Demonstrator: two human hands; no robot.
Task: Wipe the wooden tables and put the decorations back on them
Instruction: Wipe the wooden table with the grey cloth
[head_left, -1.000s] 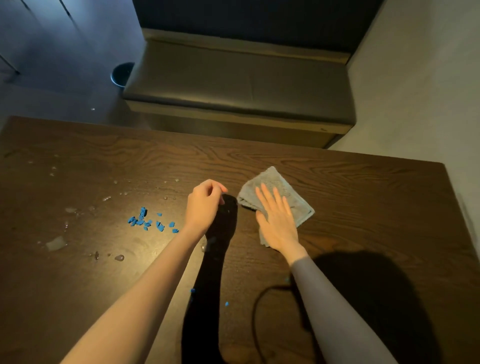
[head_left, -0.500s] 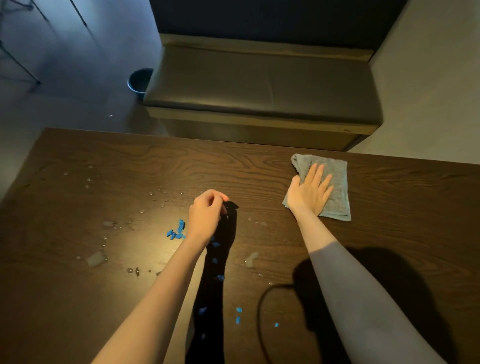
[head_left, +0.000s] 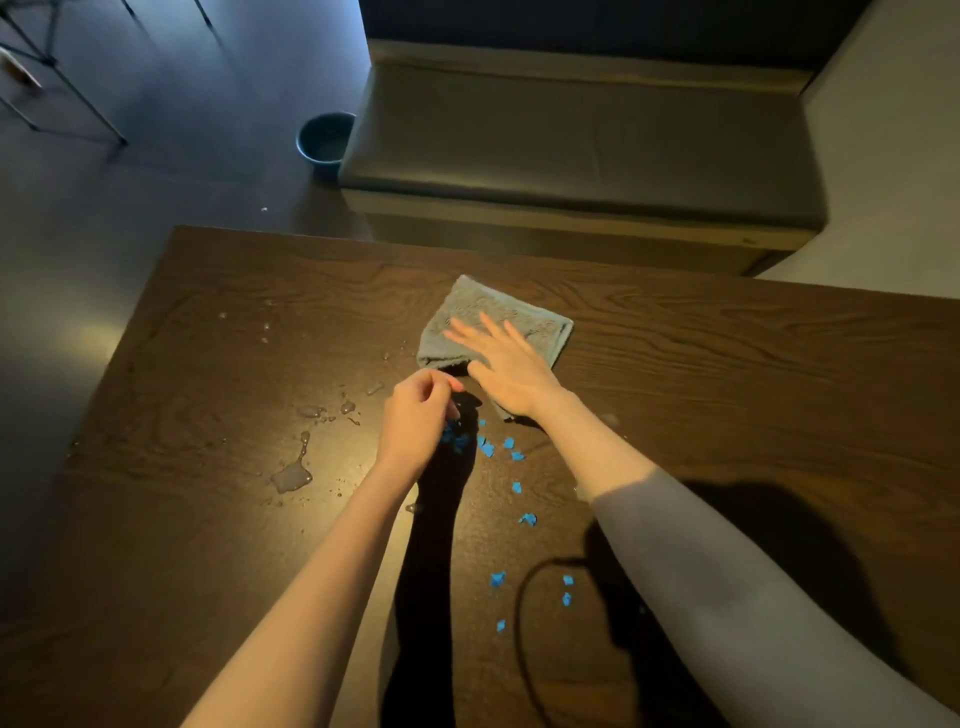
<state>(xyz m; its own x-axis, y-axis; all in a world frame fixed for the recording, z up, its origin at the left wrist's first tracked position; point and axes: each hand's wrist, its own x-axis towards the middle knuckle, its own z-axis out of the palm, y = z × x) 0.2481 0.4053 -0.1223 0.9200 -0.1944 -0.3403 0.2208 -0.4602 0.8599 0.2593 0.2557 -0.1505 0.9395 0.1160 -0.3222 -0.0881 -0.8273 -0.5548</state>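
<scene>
Wooden table (head_left: 727, 395) holds the grey cloth (head_left: 467, 312) near its far edge, right hand (head_left: 511, 364) flat on it with fingers spread, while puddles and droplets (head_left: 293, 475) sit to the left, so a wipe from here likely smears water toward the near edge or misses that wet patch entirely. Left hand (head_left: 415, 421) hovers with fingers curled together, can't tell if it pinches anything, right over the blue scraps (head_left: 485, 449); a damp cloth pass risks scattering or sticking them. No decorations in view.
</scene>
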